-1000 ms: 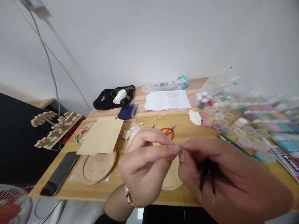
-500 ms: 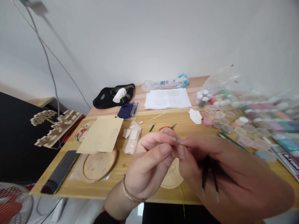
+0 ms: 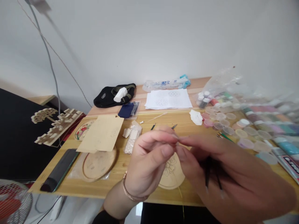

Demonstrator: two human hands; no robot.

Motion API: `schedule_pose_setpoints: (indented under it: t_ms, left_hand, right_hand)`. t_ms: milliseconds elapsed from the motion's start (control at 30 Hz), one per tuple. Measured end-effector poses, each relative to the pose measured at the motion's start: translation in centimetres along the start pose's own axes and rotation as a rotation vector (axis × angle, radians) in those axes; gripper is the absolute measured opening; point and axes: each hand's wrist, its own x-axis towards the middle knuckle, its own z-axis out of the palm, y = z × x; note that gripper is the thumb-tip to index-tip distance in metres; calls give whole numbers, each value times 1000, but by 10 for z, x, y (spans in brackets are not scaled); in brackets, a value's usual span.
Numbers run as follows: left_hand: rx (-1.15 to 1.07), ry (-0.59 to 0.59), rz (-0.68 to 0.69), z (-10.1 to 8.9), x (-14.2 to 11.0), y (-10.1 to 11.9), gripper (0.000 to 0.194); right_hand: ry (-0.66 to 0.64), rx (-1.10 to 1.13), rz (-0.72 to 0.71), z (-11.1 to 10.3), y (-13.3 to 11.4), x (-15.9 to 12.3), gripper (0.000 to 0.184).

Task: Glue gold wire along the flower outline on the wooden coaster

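My left hand (image 3: 151, 158) is closed in a pinch, thumb against index finger, above the table. Its fingertips meet those of my right hand (image 3: 224, 168), which is also closed; whatever lies between them is too small to make out. Tucked in my right palm are black tweezers (image 3: 207, 175), their two tips pointing down. Below the hands lies a round wooden disc (image 3: 171, 179) with a flower drawn in outline, partly hidden by both hands. A thin golden strand (image 3: 181, 199) hangs from near its lower edge past the table's front.
Small lidded cups (image 3: 245, 133), paint bottles and a glue tube (image 3: 289, 165) crowd the right. Left are a round wooden tray (image 3: 113, 165), a tan board (image 3: 102, 133), and a dark phone-like slab (image 3: 59, 169). Printed papers (image 3: 168, 101) and a black bag (image 3: 105, 96) lie behind.
The view has shifted slightly. My right fingers have turned a little and the fingertips still meet; more of the disc's flower drawing shows between the hands.
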Motion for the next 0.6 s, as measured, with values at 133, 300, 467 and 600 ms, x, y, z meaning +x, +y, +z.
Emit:
schedule_pose_setpoints:
  t_ms: [133, 300, 467, 600]
  left_hand:
    - [120, 2, 131, -1, 1, 0, 6]
    - [260, -5, 233, -1, 3, 3, 5]
    - [346, -14, 324, -3, 4, 6, 9]
    - [380, -37, 359, -4, 5, 5, 9]
  right_hand:
    - [-40, -29, -24, -2, 1, 1, 16]
    - [-27, -97, -40, -3, 1, 1, 16]
    - [-72, -124, -5, -3, -1, 2, 19]
    - [-116, -128, 5, -4, -2, 2, 21]
